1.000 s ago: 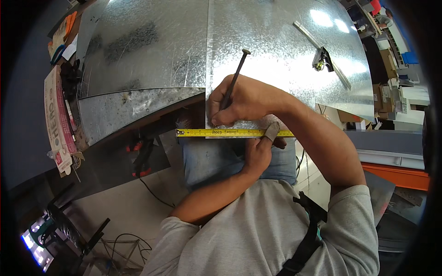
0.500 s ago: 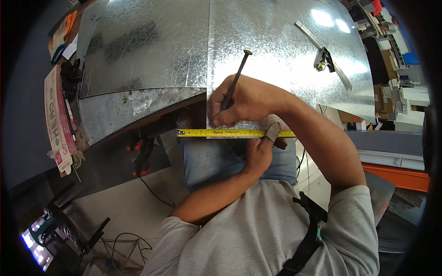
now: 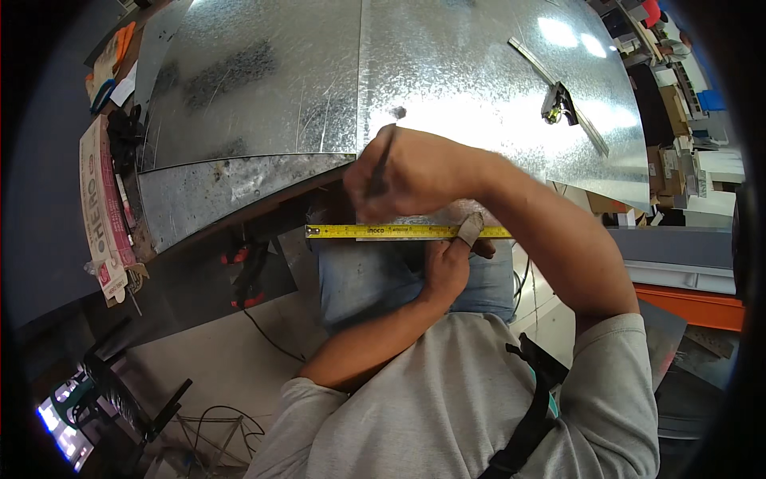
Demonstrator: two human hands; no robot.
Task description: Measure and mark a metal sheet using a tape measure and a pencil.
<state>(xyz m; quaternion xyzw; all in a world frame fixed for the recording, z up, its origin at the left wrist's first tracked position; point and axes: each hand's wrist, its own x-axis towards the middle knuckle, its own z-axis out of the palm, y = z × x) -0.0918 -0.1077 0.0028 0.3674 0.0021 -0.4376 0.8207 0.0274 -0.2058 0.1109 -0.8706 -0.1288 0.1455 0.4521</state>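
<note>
My right hand (image 3: 411,176) is closed around a long dark nail (image 3: 381,164), both smeared by motion, just above the near edge of a shiny galvanized metal sheet (image 3: 447,48). A yellow tape measure (image 3: 359,231) is stretched along that near edge, its hooked end sticking out past the sheet's left side. My left hand (image 3: 448,263), its thumb wrapped in a pale covering, clamps the tape against the sheet's edge from below. The nail's tip is hidden by blur and fingers.
Another metal sheet (image 3: 255,80) lies to the left. A combination square (image 3: 562,108) rests on the right sheet. A long pink-and-white box (image 3: 104,203), pens and orange gloves (image 3: 120,44) line the left edge. A red-and-black power tool (image 3: 251,275) sits below the bench.
My right hand has shifted slightly left, and the nail has swung more upright. My left hand and the tape measure have hardly moved.
</note>
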